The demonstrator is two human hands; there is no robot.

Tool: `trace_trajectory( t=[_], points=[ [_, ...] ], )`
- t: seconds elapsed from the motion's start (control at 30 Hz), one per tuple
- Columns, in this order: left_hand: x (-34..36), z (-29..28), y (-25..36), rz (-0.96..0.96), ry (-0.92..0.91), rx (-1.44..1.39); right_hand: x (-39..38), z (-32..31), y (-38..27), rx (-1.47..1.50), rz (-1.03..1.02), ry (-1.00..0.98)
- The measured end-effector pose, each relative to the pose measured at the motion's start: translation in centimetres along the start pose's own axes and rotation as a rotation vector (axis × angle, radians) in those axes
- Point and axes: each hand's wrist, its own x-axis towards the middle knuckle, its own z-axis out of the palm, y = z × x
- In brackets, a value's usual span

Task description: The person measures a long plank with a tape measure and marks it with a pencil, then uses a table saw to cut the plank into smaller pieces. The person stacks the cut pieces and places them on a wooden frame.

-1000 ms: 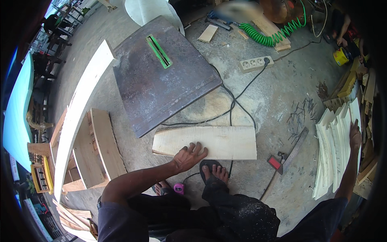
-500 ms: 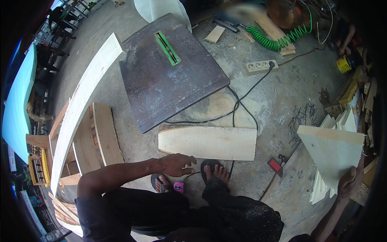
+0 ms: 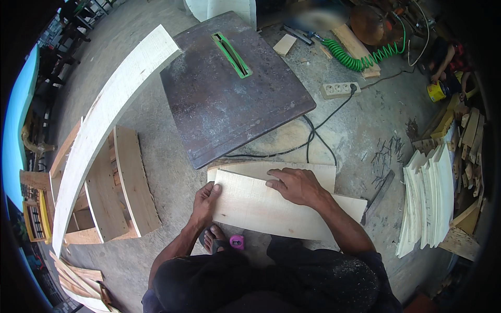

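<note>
My left hand (image 3: 205, 203) grips the left end of a pale, slightly curved board (image 3: 255, 211), thumb on its face. My right hand (image 3: 295, 185) rests over that board’s far edge with its fingers apart, fingertips near the second pale board (image 3: 326, 175) lying beneath and behind it. A pink tape measure (image 3: 236, 241) is on the floor by my left foot, below the boards. The dark metal saw-table top (image 3: 235, 104), with a green slot insert (image 3: 230, 55), sits just beyond the boards.
Curved board stack (image 3: 425, 201) and offcuts (image 3: 469, 135) are right. A long white board (image 3: 115, 99) leans over a wooden frame (image 3: 125, 182) on the left. Power strip (image 3: 339, 89), cables, green coiled hose (image 3: 349, 60) and scattered nails (image 3: 389, 154) lie beyond. Another person (image 3: 449, 62) crouches upper right.
My right hand has brought a board from the right-hand stack onto the board in front of me. My left hand has moved left and taken that board’s end.
</note>
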Motion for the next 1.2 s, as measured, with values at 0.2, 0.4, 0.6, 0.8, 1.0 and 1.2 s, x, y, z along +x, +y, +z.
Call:
trace_trajectory(
  t=[0.2,0.4,0.6,0.8,1.0,1.2],
  points=[
    [4.8,-4.6,-1.3,-0.014,0.091,-0.003,-7.0,1.1,9.8,-0.256,0.457,0.424],
    [7.9,-4.9,-5.0,-0.010,0.121,0.000,-11.1,7.0,17.1,0.169,0.813,0.626],
    [7.6,-4.6,-5.5,0.091,0.226,0.218,-10.3,5.9,16.1,0.395,0.858,0.630],
    [8.2,-4.2,-6.5,0.204,0.428,0.578,-9.4,6.0,16.3,0.415,0.840,0.700],
    [9.1,-2.6,-6.7,0.291,0.534,0.787,-8.7,8.9,17.4,0.274,0.890,0.715],
    [9.5,-2.9,-5.9,0.122,0.598,0.622,-8.7,7.2,17.0,0.530,0.903,0.650]
  ],
)
